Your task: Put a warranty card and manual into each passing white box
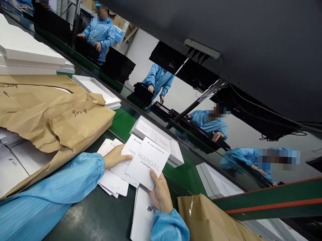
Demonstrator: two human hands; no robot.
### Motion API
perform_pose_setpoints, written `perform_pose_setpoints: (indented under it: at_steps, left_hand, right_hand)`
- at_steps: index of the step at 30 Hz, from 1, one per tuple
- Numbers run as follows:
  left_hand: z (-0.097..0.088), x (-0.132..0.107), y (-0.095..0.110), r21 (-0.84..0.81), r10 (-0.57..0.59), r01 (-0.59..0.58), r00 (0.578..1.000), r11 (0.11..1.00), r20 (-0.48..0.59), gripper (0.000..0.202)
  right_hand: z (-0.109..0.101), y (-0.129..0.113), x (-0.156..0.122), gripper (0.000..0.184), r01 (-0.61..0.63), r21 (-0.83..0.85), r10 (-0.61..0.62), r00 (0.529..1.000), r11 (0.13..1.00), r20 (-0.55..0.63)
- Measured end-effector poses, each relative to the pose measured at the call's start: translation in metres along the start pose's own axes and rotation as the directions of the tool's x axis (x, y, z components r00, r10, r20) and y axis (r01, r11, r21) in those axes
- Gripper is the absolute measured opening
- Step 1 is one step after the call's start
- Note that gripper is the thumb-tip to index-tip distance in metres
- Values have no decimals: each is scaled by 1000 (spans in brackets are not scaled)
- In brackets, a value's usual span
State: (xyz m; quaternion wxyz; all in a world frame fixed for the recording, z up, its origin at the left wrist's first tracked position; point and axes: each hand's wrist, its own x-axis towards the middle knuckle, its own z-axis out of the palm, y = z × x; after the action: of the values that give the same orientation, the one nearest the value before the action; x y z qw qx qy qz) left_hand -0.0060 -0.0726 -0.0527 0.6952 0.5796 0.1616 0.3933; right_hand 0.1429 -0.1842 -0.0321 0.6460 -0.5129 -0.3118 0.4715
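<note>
My right hand [160, 192] grips a square white manual [151, 161] by its lower edge, thumb on the cover. My left hand [116, 157] pinches a white warranty booklet [129, 147], which lies partly behind the manual. Beneath the left hand, a loose pile of white booklets [111, 182] rests on the dark green table. Below my right hand lies a white box or stack with a dark logo [142, 216], partly covered by my wrist. Just beyond the manual stands an open white box [177, 153] with printed papers inside.
A torn brown paper package [82, 120] full of warranty booklets lies left; another brown package [212, 224] stands right. White box lids [26, 52] are stacked at far left. Beyond the green belt [120, 120], several co-workers in blue [103, 34] stand. A dark panel [248, 49] hangs overhead.
</note>
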Motion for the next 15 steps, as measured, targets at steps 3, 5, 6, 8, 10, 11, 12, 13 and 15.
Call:
perform_pose_setpoints:
  at_steps: [3,5,6,8,10,11,12,13,15]
  left_hand:
    - [0,0,-1,7,-3,3,1000,1000,14,43]
    - [0,0,-2,24,-2,2,1000,1000,0,41]
    - [0,0,-3,33,-1,2,1000,999,-10,40]
    - [0,0,-3,50,6,-4,999,999,-36,38]
    - [0,1,-2,73,16,-11,997,997,-71,37]
    - [0,1,0,84,24,-17,996,996,-88,38]
    - [0,0,2,90,31,-22,994,996,-105,39]
    - [1,-1,4,89,31,-20,992,996,-118,40]
    - [2,-6,8,71,0,9,991,997,-135,43]
  right_hand:
    - [3,5,1,54,32,35,-32,999,999,-21]
    - [4,8,1,52,30,55,-31,999,998,10]
    - [4,9,0,50,25,73,-27,999,997,25]
    - [2,11,0,49,6,125,-13,999,992,50]
    - [0,13,2,47,-32,165,19,997,986,79]
    - [0,14,3,46,-56,170,40,995,984,95]
    - [1,16,3,45,-72,166,55,993,984,108]
    - [3,18,3,44,-76,155,58,991,985,117]
    - [8,22,1,42,-31,120,17,994,992,111]
